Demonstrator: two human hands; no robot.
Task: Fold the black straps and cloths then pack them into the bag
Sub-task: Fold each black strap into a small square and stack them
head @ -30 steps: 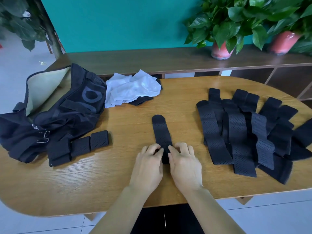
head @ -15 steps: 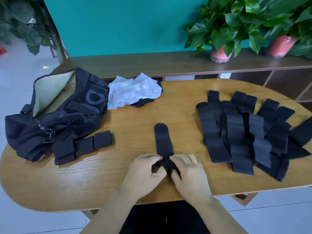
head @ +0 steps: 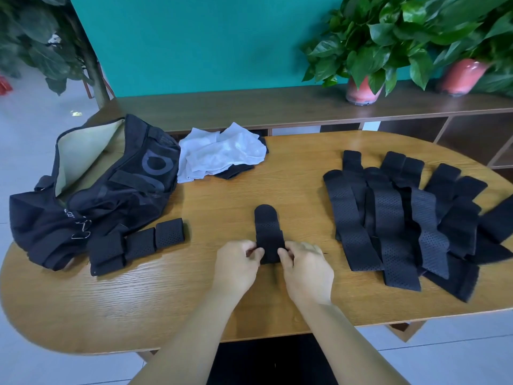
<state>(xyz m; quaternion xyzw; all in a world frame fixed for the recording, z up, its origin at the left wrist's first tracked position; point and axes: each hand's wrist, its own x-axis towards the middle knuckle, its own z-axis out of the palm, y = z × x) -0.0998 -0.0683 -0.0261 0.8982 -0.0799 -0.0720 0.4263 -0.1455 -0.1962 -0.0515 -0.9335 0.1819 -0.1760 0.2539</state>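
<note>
**Folding one strap: keep the edges square**

The strap [head: 267,235] lies in the middle of the surface [head: 222,307], its rounded end pointing away from the person. The near end is already turned over onto the rest. The left hand [head: 236,266] pinches the left edge of this fold and the right hand [head: 306,269] pinches the right edge; each grip is clamped on the strap, with thumb and fingers curled around the cloth.

To do this step well, I think both hands should move forward at the same speed, so that the fold stays straight and the side edges lie one over the other. It helps to press each turn flat before the next one is made, because the perforated cloth looks springy and may open again. The final packet should match the folded straps [head: 138,244], which lie left of the strap, just beside the bag [head: 91,195].

The bag lies farther left with its mouth open. The pile [head: 402,218] of unfolded straps waits right of the strap, well apart from it. The cloths [head: 219,155] lie beyond it, next to the bag, still crumpled.
</note>
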